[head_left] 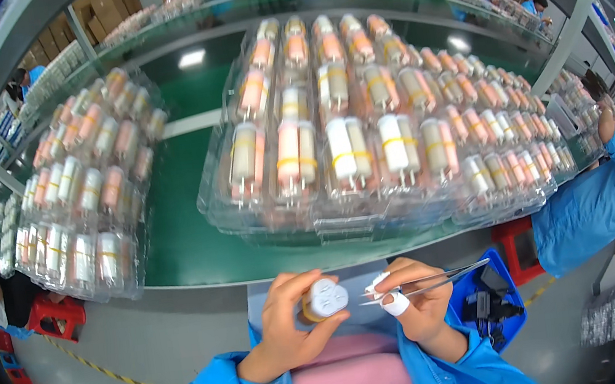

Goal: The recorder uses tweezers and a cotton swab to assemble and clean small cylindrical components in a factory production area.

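Observation:
My left hand (282,329) is closed around a short bundle of cylinders (329,297), its pale three-lobed end turned toward my right hand and a yellowish side showing by the fingers. My right hand (428,308) grips a pair of metal tweezers (452,275); white wrapping covers its thumb and a fingertip. The tweezers' points face the bundle's end, with a small gap between them. Both hands are above my lap, in front of the bench edge. What the far side of the bundle looks like is hidden by my fingers.
Stacked clear plastic trays (271,210) of pink, white and grey banded cylinders stand on the green bench (193,263). More trays (129,271) stand at left. A blue bin (519,319) with black items is beside my right arm. A co-worker in blue (582,212) sits at right, near a red stool (514,251).

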The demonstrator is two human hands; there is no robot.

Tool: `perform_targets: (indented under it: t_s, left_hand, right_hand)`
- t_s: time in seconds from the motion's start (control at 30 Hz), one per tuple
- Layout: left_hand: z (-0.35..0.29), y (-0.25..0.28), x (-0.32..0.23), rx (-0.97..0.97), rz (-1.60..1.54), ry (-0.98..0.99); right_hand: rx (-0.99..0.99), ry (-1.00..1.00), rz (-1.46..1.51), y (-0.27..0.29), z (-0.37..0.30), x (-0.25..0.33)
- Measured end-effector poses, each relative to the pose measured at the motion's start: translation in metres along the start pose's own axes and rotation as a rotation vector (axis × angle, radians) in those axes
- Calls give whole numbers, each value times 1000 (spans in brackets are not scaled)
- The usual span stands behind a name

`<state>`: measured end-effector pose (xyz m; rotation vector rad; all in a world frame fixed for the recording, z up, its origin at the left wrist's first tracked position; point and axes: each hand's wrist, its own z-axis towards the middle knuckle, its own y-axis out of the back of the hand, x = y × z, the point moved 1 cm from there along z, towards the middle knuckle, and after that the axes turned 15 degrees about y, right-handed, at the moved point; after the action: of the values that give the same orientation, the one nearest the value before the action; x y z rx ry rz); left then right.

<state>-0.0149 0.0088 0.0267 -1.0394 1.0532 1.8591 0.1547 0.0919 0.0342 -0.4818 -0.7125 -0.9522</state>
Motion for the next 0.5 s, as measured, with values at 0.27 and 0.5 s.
perform_targets:
  t_s: [0.27, 0.5]
  left_hand:
    - [104, 40, -94, -8, 469, -349]
    - [229, 53, -56, -36, 766, -8]
  right_hand:
    - [-101, -167, 197, 17, -14, 0]
    - [-146, -250, 295, 28, -27, -7]
